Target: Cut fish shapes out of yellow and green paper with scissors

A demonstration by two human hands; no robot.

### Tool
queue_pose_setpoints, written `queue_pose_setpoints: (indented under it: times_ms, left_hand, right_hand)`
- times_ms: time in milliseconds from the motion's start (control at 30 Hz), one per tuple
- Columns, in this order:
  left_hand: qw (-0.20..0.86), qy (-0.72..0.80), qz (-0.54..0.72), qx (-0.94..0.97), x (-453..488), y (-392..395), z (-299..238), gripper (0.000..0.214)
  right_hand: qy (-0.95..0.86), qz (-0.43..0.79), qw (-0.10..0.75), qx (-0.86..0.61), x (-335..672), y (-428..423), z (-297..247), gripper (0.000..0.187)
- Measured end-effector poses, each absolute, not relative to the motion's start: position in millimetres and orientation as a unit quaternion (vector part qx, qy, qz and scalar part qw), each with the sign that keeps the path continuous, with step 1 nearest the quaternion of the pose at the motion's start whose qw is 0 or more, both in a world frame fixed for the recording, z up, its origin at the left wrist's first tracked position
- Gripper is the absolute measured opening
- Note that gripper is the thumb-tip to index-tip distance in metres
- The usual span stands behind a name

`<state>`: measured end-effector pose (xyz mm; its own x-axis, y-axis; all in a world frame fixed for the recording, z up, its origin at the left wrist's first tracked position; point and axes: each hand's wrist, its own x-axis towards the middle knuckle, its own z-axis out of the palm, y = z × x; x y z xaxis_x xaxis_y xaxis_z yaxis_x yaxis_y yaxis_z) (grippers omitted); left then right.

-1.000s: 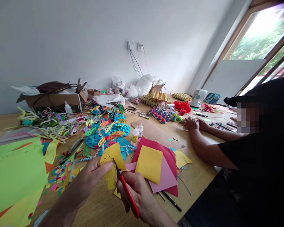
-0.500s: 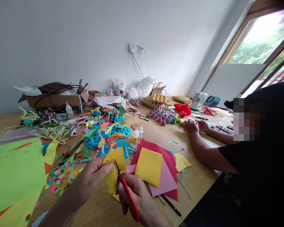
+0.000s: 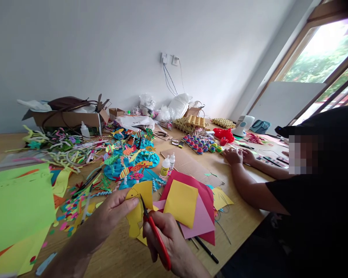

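Between the thumb and fingers of my left hand (image 3: 117,206) is a piece of yellow paper (image 3: 135,220) with a fish shape drawn on it in dark lines. My right hand (image 3: 168,235) is closed around red-handled scissors (image 3: 158,237), whose dark blades lie at the drawn outline near the fish's head. A partly cut flap of the paper stands off to the right of the blades. Just right of my hands, a yellow sheet (image 3: 180,202) rests on pink paper (image 3: 201,220) and red paper (image 3: 207,200).
Glue bottles (image 3: 164,166) stand behind my hands, beside blue egg-carton pieces with paper fish (image 3: 136,166). Green paper (image 3: 20,204) covers the table's left. A co-worker (image 3: 316,208) sits at right, hands (image 3: 234,155) on the table. A cardboard box (image 3: 71,119) stands against the wall.
The view has shifted slightly. Both hands keep nearly the same place, with the scissor blades still at the yellow paper's outline.
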<state>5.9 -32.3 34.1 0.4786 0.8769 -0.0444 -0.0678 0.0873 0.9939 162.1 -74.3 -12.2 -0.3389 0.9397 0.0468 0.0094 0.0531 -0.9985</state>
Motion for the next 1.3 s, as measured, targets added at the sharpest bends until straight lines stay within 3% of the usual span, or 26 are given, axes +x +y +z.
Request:
queue_pose_setpoints:
  times_ms: [200,433,933,1300]
  left_hand:
    - [0.655,0.354,0.379,0.55,5.5,-33.8,36.0,0.019]
    - [0.661,0.343,0.353,0.567,1.1,-32.8,30.2,0.022]
    - [0.702,0.324,0.334,0.54,-1.8,-29.8,26.4,0.016]
    - [0.715,0.328,0.332,0.521,1.0,-31.5,30.3,0.017]
  right_hand:
    - [-0.599,0.558,0.406,-0.406,164.3,-74.4,-15.2,0.045]
    - [-0.61,0.567,0.417,-0.365,162.6,-72.9,-11.6,0.053]
    - [-0.623,0.543,0.408,-0.387,166.6,-76.9,-9.8,0.03]
    - [-0.637,0.509,0.417,-0.401,165.9,-77.4,-6.9,0.025]
